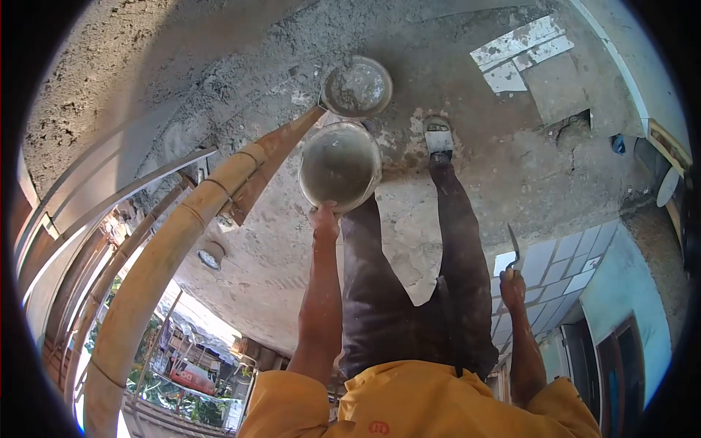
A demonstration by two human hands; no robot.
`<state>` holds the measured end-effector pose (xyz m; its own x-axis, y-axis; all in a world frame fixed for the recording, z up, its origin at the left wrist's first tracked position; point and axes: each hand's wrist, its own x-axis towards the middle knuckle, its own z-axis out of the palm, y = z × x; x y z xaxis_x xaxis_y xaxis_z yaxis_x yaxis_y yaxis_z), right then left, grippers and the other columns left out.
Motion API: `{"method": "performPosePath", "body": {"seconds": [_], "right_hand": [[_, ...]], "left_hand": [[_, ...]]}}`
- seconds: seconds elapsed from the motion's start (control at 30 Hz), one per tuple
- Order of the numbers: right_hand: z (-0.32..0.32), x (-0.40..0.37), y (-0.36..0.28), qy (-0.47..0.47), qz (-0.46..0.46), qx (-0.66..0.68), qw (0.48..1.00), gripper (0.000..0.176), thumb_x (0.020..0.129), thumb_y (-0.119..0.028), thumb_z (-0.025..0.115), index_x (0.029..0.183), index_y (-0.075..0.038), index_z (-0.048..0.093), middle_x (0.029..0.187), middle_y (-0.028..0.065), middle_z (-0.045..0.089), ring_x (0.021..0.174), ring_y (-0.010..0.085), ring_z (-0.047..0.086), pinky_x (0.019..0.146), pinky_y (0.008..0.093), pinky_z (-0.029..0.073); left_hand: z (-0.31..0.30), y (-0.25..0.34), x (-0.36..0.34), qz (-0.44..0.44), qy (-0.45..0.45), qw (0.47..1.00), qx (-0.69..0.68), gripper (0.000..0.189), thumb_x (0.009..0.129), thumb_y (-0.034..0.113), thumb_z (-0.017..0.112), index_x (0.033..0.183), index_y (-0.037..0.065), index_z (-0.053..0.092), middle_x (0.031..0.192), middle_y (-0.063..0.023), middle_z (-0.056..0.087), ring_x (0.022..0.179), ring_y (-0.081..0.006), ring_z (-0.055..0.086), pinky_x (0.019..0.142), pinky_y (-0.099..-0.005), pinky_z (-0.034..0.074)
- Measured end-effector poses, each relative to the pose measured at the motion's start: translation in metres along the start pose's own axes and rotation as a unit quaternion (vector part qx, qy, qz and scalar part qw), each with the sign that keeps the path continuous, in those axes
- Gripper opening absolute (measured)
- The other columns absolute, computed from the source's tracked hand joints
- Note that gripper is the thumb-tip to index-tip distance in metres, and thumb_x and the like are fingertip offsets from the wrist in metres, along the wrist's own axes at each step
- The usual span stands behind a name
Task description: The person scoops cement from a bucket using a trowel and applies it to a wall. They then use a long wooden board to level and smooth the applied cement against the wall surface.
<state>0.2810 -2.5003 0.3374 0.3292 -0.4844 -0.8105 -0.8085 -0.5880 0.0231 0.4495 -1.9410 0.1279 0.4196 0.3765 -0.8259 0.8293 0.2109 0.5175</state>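
Yellow shirt (423, 401) (red mark at collar), dark trousers (409, 292), pale sandal (439, 139).

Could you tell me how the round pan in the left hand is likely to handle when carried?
The round pan seems to hold wet grey mix, so it is probably heavy. The left hand grips only one rim edge, so it may tip or slop. Its smeared rim could be slippery.

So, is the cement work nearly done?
Probably not. The rough grey concrete floor looks laid already. The left hand holds a round metal pan of wet grey mix, the right hand a steel trowel. A second round pan still holds mix.
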Motion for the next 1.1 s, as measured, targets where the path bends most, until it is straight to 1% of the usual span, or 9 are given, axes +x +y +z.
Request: {"method": "performPosePath", "body": {"seconds": [0.13, 0.23, 0.47, 0.57, 0.67, 0.73, 0.8, 0.93, 1.1], "right_hand": [[-0.024, 0.112, -0.068, 0.059, -0.066, 0.015, 0.996, 0.038, 0.100, -0.031, 0.067, 0.114, 0.003, 0.057, 0.094, 0.0291, 0.071, 0.091, 0.0500, 0.072, 0.080, 0.0538, 0.054], [-0.007, 0.176, -0.133, 0.057, -0.137, 0.020, 0.989, 0.033, 0.101, -0.027, 0.066, 0.119, -0.001, 0.059, 0.093, 0.0250, 0.071, 0.086, 0.0454, 0.071, 0.078, 0.0490, 0.054], [0.084, 0.264, -0.290, 0.011, -0.275, -0.256, 0.927, 0.044, 0.101, -0.037, 0.067, 0.133, -0.007, 0.062, 0.101, 0.0228, 0.077, 0.096, 0.0449, 0.075, 0.086, 0.0547, 0.058], [0.106, 0.288, -0.362, 0.000, -0.434, -0.251, 0.865, 0.041, 0.100, -0.033, 0.068, 0.132, -0.009, 0.060, 0.102, 0.0252, 0.076, 0.096, 0.0480, 0.073, 0.085, 0.0551, 0.058], [0.112, 0.293, -0.457, 0.041, -0.525, -0.328, 0.784, 0.043, 0.099, -0.031, 0.068, 0.134, -0.006, 0.062, 0.101, 0.0205, 0.078, 0.098, 0.0399, 0.076, 0.091, 0.0514, 0.059], [0.119, 0.290, -0.496, 0.081, -0.585, -0.293, 0.752, 0.040, 0.099, -0.030, 0.068, 0.131, -0.006, 0.062, 0.103, 0.0193, 0.078, 0.100, 0.0385, 0.076, 0.091, 0.0512, 0.059], [0.122, 0.296, -0.520, 0.132, -0.664, -0.209, 0.706, 0.037, 0.100, -0.031, 0.067, 0.127, -0.006, 0.063, 0.104, 0.0182, 0.077, 0.100, 0.0373, 0.076, 0.092, 0.0511, 0.059], [0.118, 0.392, -0.508, 0.065, -0.588, -0.335, 0.734, 0.033, 0.103, -0.037, 0.063, 0.121, -0.010, 0.068, 0.111, 0.0142, 0.077, 0.104, 0.0350, 0.075, 0.096, 0.0483, 0.058], [0.146, 0.342, -0.577, 0.132, -0.431, -0.181, 0.874, 0.054, 0.101, -0.048, 0.063, 0.132, -0.004, 0.069, 0.123, 0.0138, 0.077, 0.112, 0.0321, 0.073, 0.105, 0.0430, 0.056]], "left_hand": [[-0.017, -0.081, 0.037, -0.076, 0.046, 0.966, -0.243, 0.024, 0.092, 0.008, 0.069, 0.113, -0.004, 0.065, 0.118, -0.0139, 0.064, 0.112, -0.0292, 0.066, 0.104, -0.0440, 0.058], [-0.040, -0.158, 0.102, -0.058, 0.093, 0.965, -0.237, 0.021, 0.098, 0.008, 0.064, 0.116, -0.003, 0.065, 0.121, -0.0129, 0.063, 0.120, -0.0272, 0.062, 0.108, -0.0407, 0.055], [-0.057, -0.251, 0.210, -0.049, 0.131, 0.930, -0.340, 0.030, 0.108, 0.014, 0.056, 0.128, -0.005, 0.067, 0.132, -0.0190, 0.068, 0.130, -0.0300, 0.062, 0.106, -0.0388, 0.054], [-0.073, -0.312, 0.224, 0.009, 0.060, 0.997, 0.055, 0.041, 0.106, 0.024, 0.062, 0.139, 0.000, 0.064, 0.136, -0.0202, 0.066, 0.138, -0.0320, 0.058, 0.104, -0.0410, 0.055], [-0.043, -0.284, 0.186, -0.061, 0.085, 0.994, 0.032, 0.055, 0.107, 0.021, 0.065, 0.146, -0.012, 0.047, 0.141, -0.0256, 0.061, 0.133, -0.0385, 0.062, 0.115, -0.0434, 0.057], [-0.012, -0.249, 0.153, -0.249, 0.153, 0.898, -0.328, 0.075, 0.105, 0.030, 0.068, 0.156, -0.011, 0.032, 0.150, -0.0295, 0.052, 0.136, -0.0434, 0.060, 0.116, -0.0456, 0.056], [-0.001, -0.250, 0.130, -0.324, 0.146, 0.814, -0.459, 0.097, 0.103, 0.040, 0.071, 0.164, -0.009, 0.016, 0.160, -0.0337, 0.042, 0.138, -0.0477, 0.057, 0.117, -0.0483, 0.054], [0.063, -0.169, 0.083, -0.277, -0.004, 0.919, -0.282, 0.082, 0.108, 0.037, 0.062, 0.163, -0.010, 0.023, 0.160, -0.0344, 0.044, 0.142, -0.0431, 0.056, 0.120, -0.0482, 0.051], [0.129, -0.113, 0.153, -0.182, -0.061, 0.941, -0.280, 0.065, 0.113, 0.027, 0.052, 0.163, -0.008, 0.030, 0.160, -0.0298, 0.047, 0.145, -0.0383, 0.054, 0.122, -0.0465, 0.046]]}}
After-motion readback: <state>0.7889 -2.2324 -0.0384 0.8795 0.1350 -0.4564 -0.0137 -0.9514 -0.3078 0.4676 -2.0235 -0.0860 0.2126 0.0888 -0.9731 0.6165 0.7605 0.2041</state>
